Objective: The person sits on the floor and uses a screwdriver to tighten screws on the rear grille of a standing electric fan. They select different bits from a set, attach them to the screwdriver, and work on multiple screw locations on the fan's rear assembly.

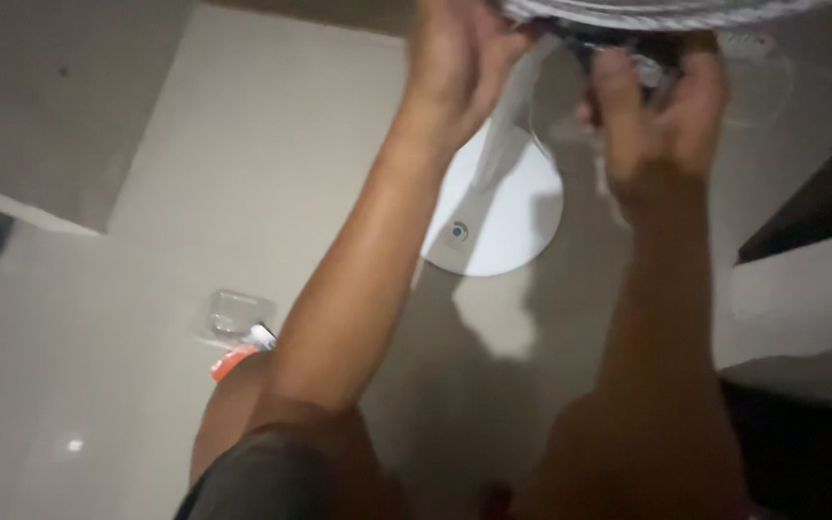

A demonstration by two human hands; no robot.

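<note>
At twelve o'clock, my left hand [456, 60] and right hand [664, 117] reach up under a fan's wire grille [666, 12], fingers curled around the dark hub behind it; the blur hides whether they clamp it. Below stands the round white base [512, 217], a clear packet [235, 316] at eight o'clock.

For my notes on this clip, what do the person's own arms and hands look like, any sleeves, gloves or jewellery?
Both arms are bare up to the elbows, with no sleeves in view. The left hand and right hand wear no gloves; no rings or watch show, though the picture is dim and blurred.
</note>
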